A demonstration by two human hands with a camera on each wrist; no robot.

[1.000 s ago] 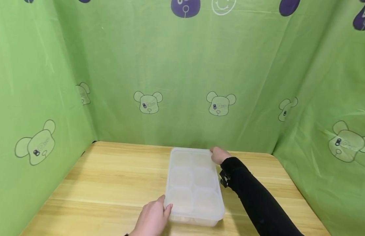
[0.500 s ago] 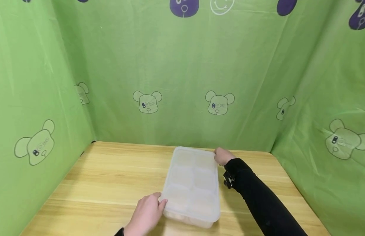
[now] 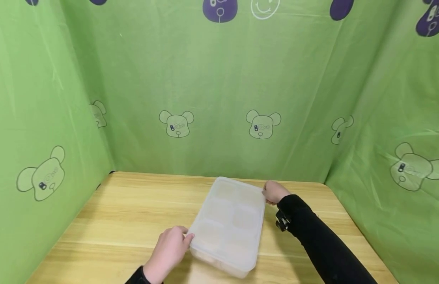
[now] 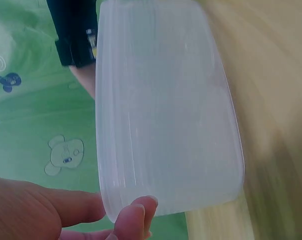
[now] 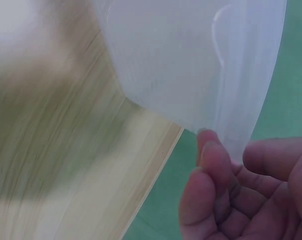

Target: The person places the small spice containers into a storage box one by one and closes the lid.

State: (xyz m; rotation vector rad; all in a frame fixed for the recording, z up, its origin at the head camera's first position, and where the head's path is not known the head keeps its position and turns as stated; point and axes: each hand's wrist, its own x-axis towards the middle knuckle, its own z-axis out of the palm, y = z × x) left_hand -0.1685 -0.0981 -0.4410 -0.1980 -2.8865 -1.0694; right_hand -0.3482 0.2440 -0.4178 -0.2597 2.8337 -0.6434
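A translucent white plastic storage box (image 3: 228, 221) with a lid lies turned at an angle over the middle of the table. Through its lid show several rounded compartments. At the near left corner, my left hand (image 3: 169, 246) pinches the rim between thumb and fingers. My right hand (image 3: 275, 192) grips the far right corner by its rim. In the left wrist view the box's side wall (image 4: 166, 110) fills the middle, and the fingertips curl round its corner. The right wrist view has thumb and fingers (image 5: 214, 162) at the other corner. Whether the box's base touches the table cannot be told.
The light wood-grain table (image 3: 127, 213) stretches to both sides. Green cloth (image 3: 219, 79) with bear prints stands behind it and at left and right. A small black device (image 3: 283, 221) is strapped at my right wrist.
The box has turned clockwise as seen from above. Its near end has swung left with my left hand, and its far end has shifted right with my right hand.
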